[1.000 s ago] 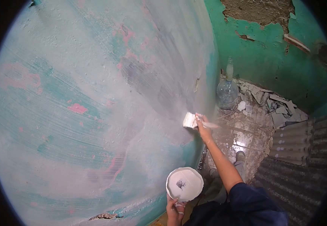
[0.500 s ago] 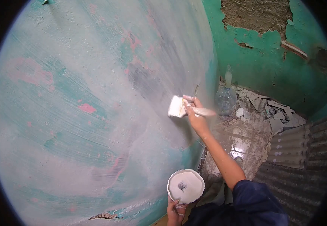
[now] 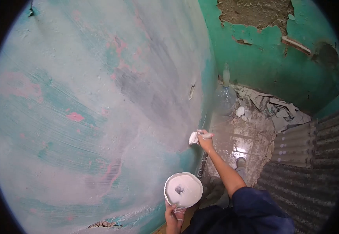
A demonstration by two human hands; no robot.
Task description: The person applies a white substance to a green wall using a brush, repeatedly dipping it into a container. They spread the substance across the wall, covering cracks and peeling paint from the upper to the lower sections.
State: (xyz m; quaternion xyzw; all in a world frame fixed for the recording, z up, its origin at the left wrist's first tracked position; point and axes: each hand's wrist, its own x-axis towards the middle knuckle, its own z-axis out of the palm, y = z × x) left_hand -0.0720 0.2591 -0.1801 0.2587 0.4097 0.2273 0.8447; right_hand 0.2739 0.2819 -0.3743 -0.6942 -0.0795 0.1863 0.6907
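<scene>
Two hands | right hand (image 3: 206, 144): fingers clamped on brush (image 3: 193, 137) | left hand (image 3: 174, 215): fingers gripping tub (image 3: 166, 193) | likely coating wall (image 3: 60, 156); next needs even pressure

The side wall (image 3: 79, 156) extends along the left of both hands, with the brush (image 3: 193, 137) in the right hand (image 3: 206, 142) directed towards it and the container (image 3: 183, 190) in the left hand (image 3: 175, 214), nearer the wearer. Ahead of the right hand and slightly to its right, the bottle (image 3: 225, 99) stands on the floor (image 3: 251, 134) near the corner with the far wall (image 3: 255, 58); debris (image 3: 259, 100) lies to the bottle's right, along that wall's foot. The sheets (image 3: 294, 183) are located well right of both hands, beyond a shoe (image 3: 240, 162) on the floor beside the right forearm.
</scene>
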